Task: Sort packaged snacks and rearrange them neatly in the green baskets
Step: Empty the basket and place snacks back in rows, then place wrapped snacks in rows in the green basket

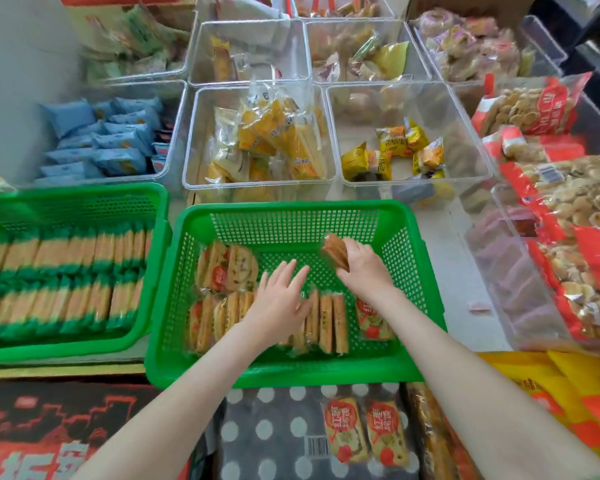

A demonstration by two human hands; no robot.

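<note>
Gripping a cracker pack (336, 252), right hand (362, 268) hovers before clear bins (257, 185)

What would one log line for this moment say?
step: filling centre green basket | right hand: holds cracker pack over basket | left hand: open, fingers straight, at front row of packs

Clear plastic bins (357, 126) are set in rows at the back. Nearest the viewer, a grey polka-dot cloth (267, 427) is flanked by a red-and-black carton (49, 420) and a yellow carton (568, 386).
</note>
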